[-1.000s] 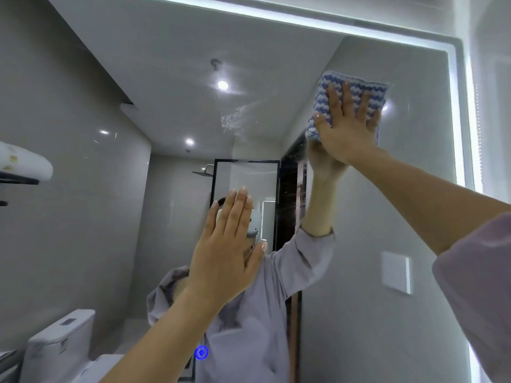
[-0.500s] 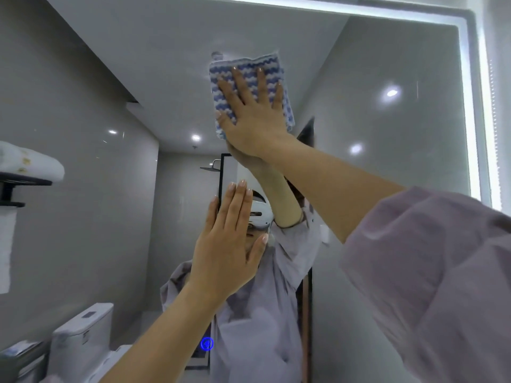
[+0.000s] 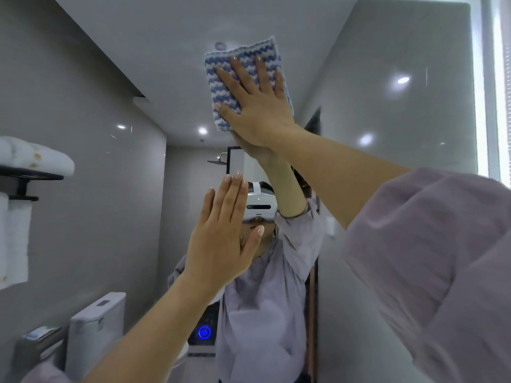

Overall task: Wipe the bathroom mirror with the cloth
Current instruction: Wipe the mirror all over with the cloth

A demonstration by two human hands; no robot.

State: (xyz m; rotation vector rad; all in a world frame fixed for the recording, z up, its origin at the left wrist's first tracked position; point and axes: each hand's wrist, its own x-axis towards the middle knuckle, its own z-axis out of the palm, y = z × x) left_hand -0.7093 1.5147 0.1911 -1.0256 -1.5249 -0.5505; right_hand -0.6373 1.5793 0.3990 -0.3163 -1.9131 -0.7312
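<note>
The bathroom mirror (image 3: 387, 120) fills nearly the whole view, with a lit strip along its right edge. A folded blue-and-white wavy-striped cloth (image 3: 221, 87) lies flat against the upper middle of the glass. My right hand (image 3: 257, 106) presses on it with fingers spread and pointing up, the arm reaching in from the lower right. My left hand (image 3: 221, 244) rests flat on the glass lower down, fingers together, holding nothing. My reflection stands behind both hands.
The mirror reflects a toilet (image 3: 94, 324) at the lower left, a black towel rack (image 3: 30, 176) with white towels at the left edge, ceiling spotlights and a shower head. A blue glowing touch button (image 3: 204, 332) sits low on the glass.
My right hand has slid the cloth leftward across the top of the mirror, from the upper right to the upper middle. The left hand has stayed flat on the glass.
</note>
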